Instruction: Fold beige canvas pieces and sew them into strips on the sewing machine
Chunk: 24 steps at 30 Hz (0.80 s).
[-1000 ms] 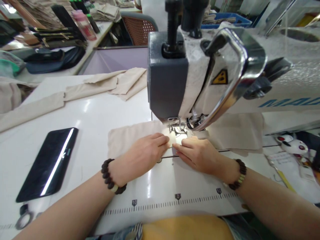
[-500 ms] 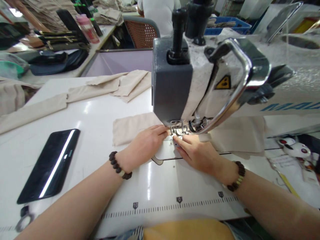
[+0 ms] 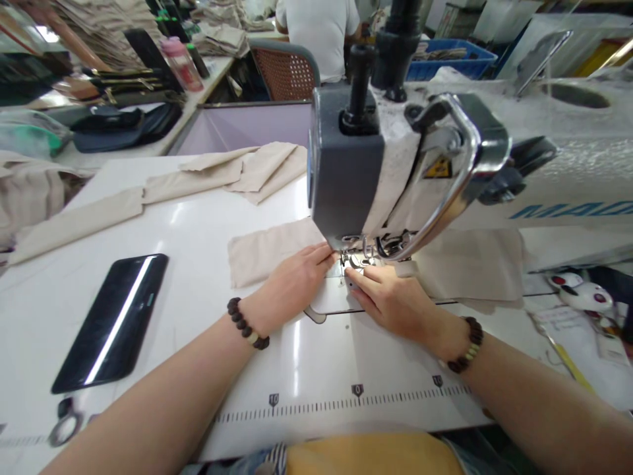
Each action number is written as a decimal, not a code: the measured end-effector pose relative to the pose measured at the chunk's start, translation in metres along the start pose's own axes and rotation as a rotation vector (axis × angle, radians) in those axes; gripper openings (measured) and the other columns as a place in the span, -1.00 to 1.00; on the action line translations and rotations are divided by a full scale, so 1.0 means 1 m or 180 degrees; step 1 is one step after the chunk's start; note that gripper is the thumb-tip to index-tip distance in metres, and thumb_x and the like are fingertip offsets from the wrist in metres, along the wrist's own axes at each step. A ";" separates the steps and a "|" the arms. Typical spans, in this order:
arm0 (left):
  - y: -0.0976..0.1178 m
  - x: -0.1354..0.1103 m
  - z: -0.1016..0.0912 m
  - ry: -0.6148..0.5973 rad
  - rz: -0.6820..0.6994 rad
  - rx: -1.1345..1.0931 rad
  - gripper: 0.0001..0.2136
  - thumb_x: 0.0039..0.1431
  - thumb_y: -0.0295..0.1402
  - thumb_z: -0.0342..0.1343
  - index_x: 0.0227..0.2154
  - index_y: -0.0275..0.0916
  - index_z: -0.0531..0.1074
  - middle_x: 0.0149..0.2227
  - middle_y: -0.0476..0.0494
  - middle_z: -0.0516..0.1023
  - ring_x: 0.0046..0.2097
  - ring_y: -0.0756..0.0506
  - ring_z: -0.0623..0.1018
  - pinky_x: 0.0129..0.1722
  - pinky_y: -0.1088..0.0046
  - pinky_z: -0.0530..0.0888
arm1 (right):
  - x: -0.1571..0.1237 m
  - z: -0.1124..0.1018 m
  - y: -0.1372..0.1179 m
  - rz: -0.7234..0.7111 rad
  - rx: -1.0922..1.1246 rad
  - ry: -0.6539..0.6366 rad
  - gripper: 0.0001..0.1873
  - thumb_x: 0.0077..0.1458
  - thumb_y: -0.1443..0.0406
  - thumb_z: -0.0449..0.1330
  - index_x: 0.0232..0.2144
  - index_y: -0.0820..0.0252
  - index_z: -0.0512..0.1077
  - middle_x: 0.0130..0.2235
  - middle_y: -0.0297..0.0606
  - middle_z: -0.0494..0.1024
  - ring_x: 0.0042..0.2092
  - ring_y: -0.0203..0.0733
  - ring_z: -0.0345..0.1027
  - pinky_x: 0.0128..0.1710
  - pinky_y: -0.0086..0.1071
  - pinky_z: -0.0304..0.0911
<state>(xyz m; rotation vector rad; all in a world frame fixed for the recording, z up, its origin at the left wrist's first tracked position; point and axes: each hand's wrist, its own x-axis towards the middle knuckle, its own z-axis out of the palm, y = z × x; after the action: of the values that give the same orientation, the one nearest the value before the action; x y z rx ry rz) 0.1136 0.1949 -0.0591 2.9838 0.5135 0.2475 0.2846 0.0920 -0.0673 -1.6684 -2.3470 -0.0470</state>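
At the needle area of the sewing machine [image 3: 346, 185], my left hand [image 3: 301, 277] lies flat, fingers stretched over the edge of a beige fabric strip [image 3: 264, 254]. My right hand [image 3: 390, 293] rests on the other side of the presser foot [image 3: 364, 261], its fingers extended and index fingertip close to the foot. Neither hand visibly pinches anything, though the fingertips are partly hidden around the foot. More beige fabric [image 3: 469, 267] lies right of the foot, behind my right hand. Whether it joins the left strip is hidden by the machine head.
A black phone [image 3: 113, 320] and a small ring-shaped item [image 3: 64, 427] lie left. Beige strips [image 3: 198, 178] stretch across the back of the white table [image 3: 192, 264]. Right are a yellow-handled tool [image 3: 568, 366] and white-and-red item [image 3: 588, 295]. A person [image 3: 319, 36] sits beyond.
The view has shifted slightly, moving the machine head and table things a little in the frame. Both hands keep nearly the same place beside the presser foot.
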 end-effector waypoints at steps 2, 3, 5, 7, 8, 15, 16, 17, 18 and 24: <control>0.002 0.000 0.000 -0.0012 -0.0198 0.0163 -0.77 0.21 -0.56 -0.12 -0.11 -0.36 0.33 -0.08 -0.23 0.41 0.01 -0.12 0.39 0.01 0.29 0.37 | 0.000 0.001 0.001 -0.0034 0.0008 0.0050 -0.72 0.20 0.28 -0.02 -0.13 0.29 0.38 -0.38 -0.21 0.45 -0.37 -0.20 0.26 -0.43 -0.38 0.00; 0.003 0.001 0.000 -0.0022 -0.0340 0.0262 -0.77 0.21 -0.55 -0.12 -0.11 -0.38 0.33 -0.07 -0.27 0.41 0.02 -0.15 0.38 0.01 0.24 0.36 | 0.000 0.001 0.001 -0.0044 0.0019 0.0060 -0.72 0.20 0.28 -0.02 -0.13 0.29 0.38 -0.39 -0.22 0.45 -0.38 -0.21 0.26 -0.44 -0.38 0.00; 0.005 0.002 -0.002 -0.0102 -0.0603 0.0434 -0.76 0.21 -0.56 -0.14 -0.11 -0.43 0.33 -0.05 -0.35 0.39 0.03 -0.20 0.38 0.01 0.16 0.35 | -0.001 0.002 0.002 -0.0048 0.0049 0.0078 -0.72 0.20 0.28 -0.03 -0.13 0.29 0.38 -0.40 -0.23 0.44 -0.40 -0.23 0.25 -0.45 -0.38 -0.02; 0.009 -0.001 -0.007 -0.0236 -0.0671 0.0518 -0.74 0.20 -0.60 -0.16 -0.09 -0.48 0.31 -0.03 -0.42 0.37 0.04 -0.21 0.38 0.01 0.17 0.36 | -0.002 0.002 0.004 -0.0076 0.0127 0.0098 -0.72 0.22 0.28 -0.05 -0.15 0.29 0.39 -0.41 -0.23 0.43 -0.42 -0.24 0.23 -0.44 -0.38 -0.02; 0.011 -0.006 -0.011 -0.0327 -0.0623 0.0544 -0.73 0.18 -0.62 -0.16 -0.08 -0.51 0.30 -0.02 -0.45 0.36 0.05 -0.21 0.38 0.01 0.20 0.36 | -0.003 0.001 0.005 -0.0105 0.0196 0.0113 -0.71 0.23 0.29 -0.06 -0.17 0.29 0.40 -0.42 -0.24 0.42 -0.42 -0.25 0.22 -0.44 -0.39 -0.01; 0.045 -0.083 -0.034 -0.0617 0.0062 0.0633 -0.62 0.09 -0.69 -0.16 -0.01 -0.53 0.26 0.05 -0.48 0.33 0.06 -0.21 0.38 0.02 0.26 0.37 | -0.013 -0.004 0.011 -0.0304 0.0661 0.0096 -0.67 0.24 0.30 -0.08 -0.30 0.29 0.46 -0.47 -0.27 0.35 -0.41 -0.27 0.18 -0.39 -0.40 0.02; 0.049 -0.094 -0.034 -0.0602 0.0102 0.0610 -0.60 0.08 -0.69 -0.16 0.01 -0.51 0.25 0.07 -0.47 0.31 0.08 -0.22 0.37 0.02 0.25 0.38 | -0.013 -0.004 0.011 -0.0331 0.0656 0.0110 -0.67 0.24 0.30 -0.08 -0.30 0.30 0.46 -0.47 -0.27 0.35 -0.41 -0.26 0.18 -0.40 -0.40 0.02; 0.053 -0.103 -0.033 -0.0598 0.0119 0.0573 -0.59 0.08 -0.69 -0.17 0.03 -0.49 0.24 0.09 -0.45 0.29 0.10 -0.22 0.35 0.03 0.24 0.37 | -0.014 -0.004 0.011 -0.0371 0.0649 0.0130 -0.68 0.24 0.30 -0.08 -0.28 0.30 0.46 -0.47 -0.27 0.34 -0.41 -0.26 0.17 -0.40 -0.39 0.02; 0.055 -0.110 -0.031 -0.0598 0.0124 0.0523 -0.57 0.08 -0.69 -0.17 0.04 -0.47 0.23 0.11 -0.44 0.27 0.12 -0.22 0.33 0.04 0.23 0.36 | -0.014 -0.003 0.011 -0.0419 0.0643 0.0156 -0.68 0.24 0.30 -0.08 -0.26 0.30 0.46 -0.47 -0.27 0.35 -0.40 -0.26 0.17 -0.40 -0.39 0.02; 0.066 -0.128 -0.022 -0.0260 -0.0076 -0.0100 -0.53 0.11 -0.67 -0.22 0.11 -0.34 0.17 0.12 -0.28 0.29 0.13 -0.12 0.31 0.09 0.29 0.33 | -0.014 0.003 0.004 -0.0832 0.0574 0.0212 -0.67 0.24 0.30 -0.08 -0.08 0.26 0.40 -0.45 -0.26 0.36 -0.41 -0.24 0.16 -0.43 -0.38 0.03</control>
<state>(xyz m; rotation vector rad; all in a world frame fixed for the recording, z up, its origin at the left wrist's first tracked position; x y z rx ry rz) 0.0120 0.0914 -0.0475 2.9407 0.5309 0.1296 0.2925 0.0809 -0.0738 -1.2529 -2.4235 0.0572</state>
